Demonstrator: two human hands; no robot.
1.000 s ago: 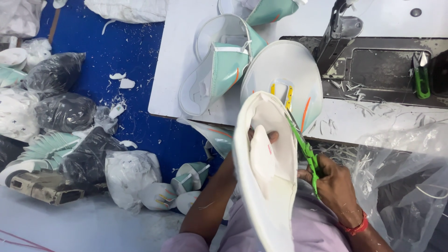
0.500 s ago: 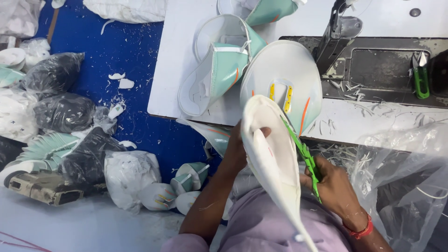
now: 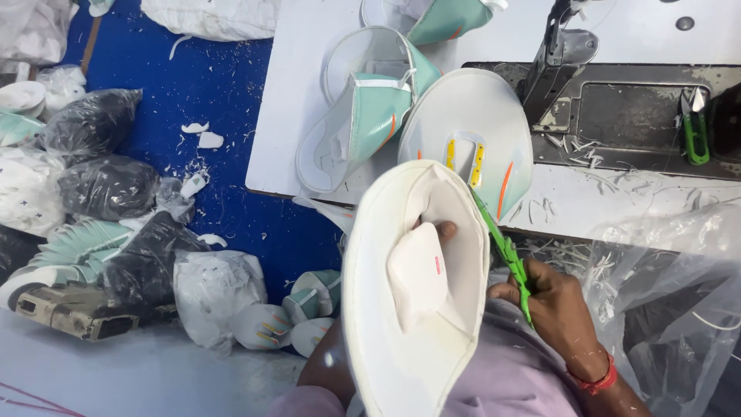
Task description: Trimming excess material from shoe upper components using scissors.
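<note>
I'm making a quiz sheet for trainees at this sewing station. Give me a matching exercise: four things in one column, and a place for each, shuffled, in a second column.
Things:
1. green snips
2. white shoe upper
3. black plastic bags
4. second green snips

Places:
A. on the blue floor
B. lying on the sewing machine bed
C. in the right hand, at the upper's edge
D. held up by the left hand, inner side toward the camera

Pairs: 1-C, 2-D, 3-A, 4-B
</note>
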